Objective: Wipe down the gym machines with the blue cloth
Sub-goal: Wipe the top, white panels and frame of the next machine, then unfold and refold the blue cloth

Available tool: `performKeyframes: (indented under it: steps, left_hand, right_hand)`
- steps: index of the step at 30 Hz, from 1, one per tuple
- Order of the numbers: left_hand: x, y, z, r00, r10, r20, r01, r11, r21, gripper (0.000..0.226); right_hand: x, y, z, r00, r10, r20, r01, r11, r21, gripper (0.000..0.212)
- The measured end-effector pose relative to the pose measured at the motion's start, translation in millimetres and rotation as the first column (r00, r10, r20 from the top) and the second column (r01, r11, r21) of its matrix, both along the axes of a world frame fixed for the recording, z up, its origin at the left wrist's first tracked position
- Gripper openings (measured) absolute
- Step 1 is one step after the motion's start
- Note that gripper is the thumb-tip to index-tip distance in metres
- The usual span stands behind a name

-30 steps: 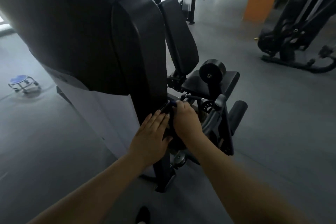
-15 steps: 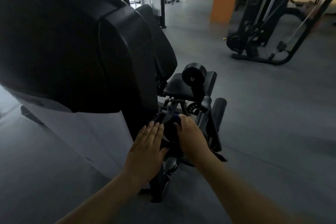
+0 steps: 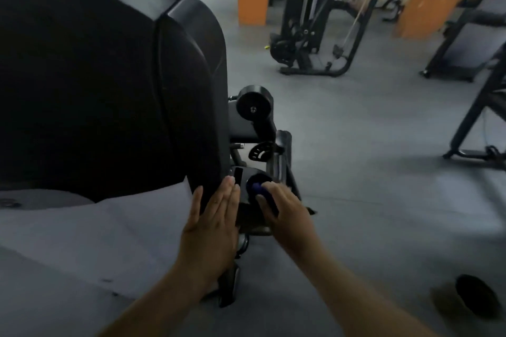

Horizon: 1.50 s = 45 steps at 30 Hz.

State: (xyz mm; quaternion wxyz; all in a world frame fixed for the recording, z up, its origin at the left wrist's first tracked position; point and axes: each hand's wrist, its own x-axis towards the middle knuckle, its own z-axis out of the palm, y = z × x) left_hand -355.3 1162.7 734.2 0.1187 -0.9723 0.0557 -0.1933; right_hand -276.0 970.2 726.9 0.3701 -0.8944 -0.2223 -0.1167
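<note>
Head view: right hand (image 3: 287, 212) grips bunched blue cloth (image 3: 258, 189) against rounded machine (image 3: 191, 96).

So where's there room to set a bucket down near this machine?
The grey floor right of the right hand is bare, bordered by the cable machine beyond and a dark round object nearer. It is crowded by the left hand: blue cloth, levers and roller pad sit close together.
</note>
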Motion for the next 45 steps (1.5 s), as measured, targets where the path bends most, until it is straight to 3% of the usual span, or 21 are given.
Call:
performKeyframes:
  steps: [5,9,12,14,17,21,26,28,31,35,38,41,45]
  left_hand:
    - [6,11,-11,0.998,-0.053,-0.020,0.055,0.995,0.089,0.084]
    - [10,23,-15,0.996,-0.090,0.012,0.087,0.979,0.185,0.088]
    - [12,25,-16,0.993,-0.112,0.030,0.103,0.972,0.209,0.087]
    - [12,24,-16,0.994,-0.112,0.013,0.107,0.971,0.215,0.086]
    - [12,23,-14,0.993,-0.119,-0.007,0.118,0.971,0.210,0.084]
    - [11,22,-12,0.993,-0.104,-0.054,0.112,0.973,0.203,0.088]
    - [6,19,-2,0.991,-0.070,-0.112,0.095,0.967,0.238,0.089]
    - [4,17,1,0.991,-0.057,-0.118,0.081,0.974,0.211,0.087]
    - [2,11,7,0.986,-0.031,-0.165,0.059,0.985,0.164,0.088]
    - [-1,6,12,0.971,-0.010,-0.241,0.041,0.991,0.126,0.091]
    - [-4,4,21,0.958,0.007,-0.288,0.012,0.998,0.065,0.088]
    - [-6,-8,31,0.947,-0.054,-0.317,0.016,0.992,-0.123,0.082]
    - [-12,-39,59,0.956,-0.220,-0.192,0.095,0.856,-0.508,0.067]
  right_hand:
    - [-19,32,1,0.997,-0.062,0.037,0.057,0.993,0.102,0.030]
    - [-24,20,-10,0.992,-0.067,0.103,0.060,0.996,0.064,0.031]
    - [-22,5,-23,0.973,-0.232,-0.003,0.230,0.961,0.151,0.029]
    - [-37,17,-25,0.978,-0.205,-0.045,0.210,0.964,0.163,0.034]
    - [-49,16,-33,0.989,-0.146,0.035,0.142,0.984,0.108,0.039]
    - [-51,15,-41,0.957,-0.290,-0.022,0.290,0.941,0.173,0.037]
    - [-63,39,-58,0.977,-0.048,0.207,0.048,0.999,0.007,0.044]
    - [-59,28,-65,0.968,-0.140,0.207,0.134,0.990,0.041,0.052]
    - [-67,37,-66,0.950,-0.299,0.090,0.286,0.949,0.134,0.062]
    - [-63,40,-60,0.979,-0.039,0.200,0.052,0.997,-0.060,0.070]
    - [-54,17,-48,0.980,-0.165,0.112,0.166,0.986,-0.005,0.066]
    - [-57,7,-23,0.948,-0.287,-0.137,0.306,0.941,0.147,0.061]
    - [-60,-13,47,0.970,-0.142,-0.195,0.203,0.917,0.344,0.058]
